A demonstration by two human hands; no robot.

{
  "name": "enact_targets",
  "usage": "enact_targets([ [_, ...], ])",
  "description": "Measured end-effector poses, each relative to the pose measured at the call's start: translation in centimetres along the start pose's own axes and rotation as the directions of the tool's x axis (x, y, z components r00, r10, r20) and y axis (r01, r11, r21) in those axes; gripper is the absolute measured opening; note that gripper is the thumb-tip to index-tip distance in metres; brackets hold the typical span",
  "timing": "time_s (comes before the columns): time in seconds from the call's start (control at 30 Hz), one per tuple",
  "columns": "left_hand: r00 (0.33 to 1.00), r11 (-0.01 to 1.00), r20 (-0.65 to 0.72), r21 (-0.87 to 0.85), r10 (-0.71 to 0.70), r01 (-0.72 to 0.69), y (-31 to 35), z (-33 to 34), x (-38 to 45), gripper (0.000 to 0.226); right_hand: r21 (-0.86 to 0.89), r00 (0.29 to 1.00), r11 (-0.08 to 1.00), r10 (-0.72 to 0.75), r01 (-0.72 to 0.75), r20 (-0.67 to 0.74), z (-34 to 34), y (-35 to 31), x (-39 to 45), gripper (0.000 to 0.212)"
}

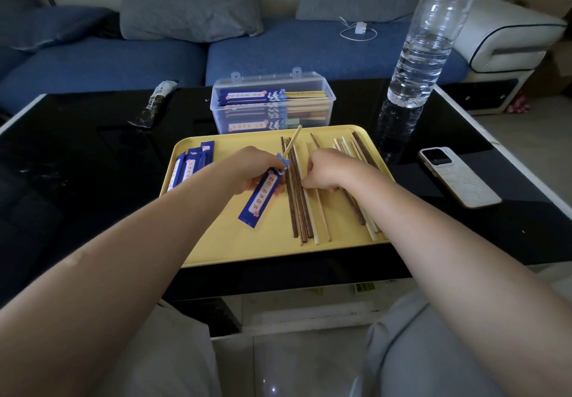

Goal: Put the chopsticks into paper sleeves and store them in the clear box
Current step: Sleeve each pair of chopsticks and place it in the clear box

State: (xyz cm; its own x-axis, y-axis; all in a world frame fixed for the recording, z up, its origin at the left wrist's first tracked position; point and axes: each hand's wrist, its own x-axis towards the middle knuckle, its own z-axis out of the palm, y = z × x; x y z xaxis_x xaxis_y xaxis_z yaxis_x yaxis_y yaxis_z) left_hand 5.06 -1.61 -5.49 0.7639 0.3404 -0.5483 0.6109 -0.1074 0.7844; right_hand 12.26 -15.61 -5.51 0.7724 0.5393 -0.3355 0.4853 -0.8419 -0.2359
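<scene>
My left hand (247,169) grips a blue paper sleeve (263,200) over the yellow tray (235,242); a pale chopstick (293,142) sticks out of the sleeve's top end. My right hand (329,172) rests knuckles-up on the loose chopsticks (301,208), its fingers curled around a pale one. Dark and pale chopsticks lie in rows across the tray's right half. Several empty blue sleeves (193,166) lie at the tray's left. The clear box (272,101) stands open behind the tray, holding several sleeved chopsticks.
A tall water bottle (418,56) stands right of the box. A phone (458,177) lies on the black table right of the tray. A dark wrapper (154,102) lies at the table's far left. A blue sofa sits behind.
</scene>
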Motion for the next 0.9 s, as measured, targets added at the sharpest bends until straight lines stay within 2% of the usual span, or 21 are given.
enact_targets([
  [0.13, 1.0, 0.997, 0.0, 0.072, 0.003, -0.003, 0.1, 0.1, -0.3, 0.024, 0.009, 1.0, 1.0, 0.014, -0.014, 0.023, -0.2, 0.1, -0.2, 0.022],
  [0.3, 0.996, 0.98, -0.082, 0.197, 0.045, -0.028, -0.3, 1.1, 0.1, 0.018, -0.027, 1.0, 1.0, 0.015, -0.015, 0.009, 0.0, 0.0, -0.5, 0.022],
  [0.6, 0.999, 0.995, -0.041, 0.097, 0.004, 0.0, -0.1, 0.6, 0.2, 0.032, -0.024, 0.999, 0.999, 0.027, -0.028, -0.041, 0.1, 0.2, -0.4, 0.022],
  [0.73, 0.998, 0.999, -0.059, 0.043, -0.004, 0.007, -0.3, 0.7, 0.0, 0.03, 0.113, 0.994, 0.99, 0.086, -0.078, -0.068, -0.4, 0.0, -0.6, 0.027],
  [0.9, 0.995, 0.999, -0.097, -0.032, -0.01, 0.007, -0.2, -0.2, -0.2, 0.028, 0.483, 0.998, 0.875, 0.055, -0.027, -0.044, -1.3, 1.2, -0.7, 0.015],
])
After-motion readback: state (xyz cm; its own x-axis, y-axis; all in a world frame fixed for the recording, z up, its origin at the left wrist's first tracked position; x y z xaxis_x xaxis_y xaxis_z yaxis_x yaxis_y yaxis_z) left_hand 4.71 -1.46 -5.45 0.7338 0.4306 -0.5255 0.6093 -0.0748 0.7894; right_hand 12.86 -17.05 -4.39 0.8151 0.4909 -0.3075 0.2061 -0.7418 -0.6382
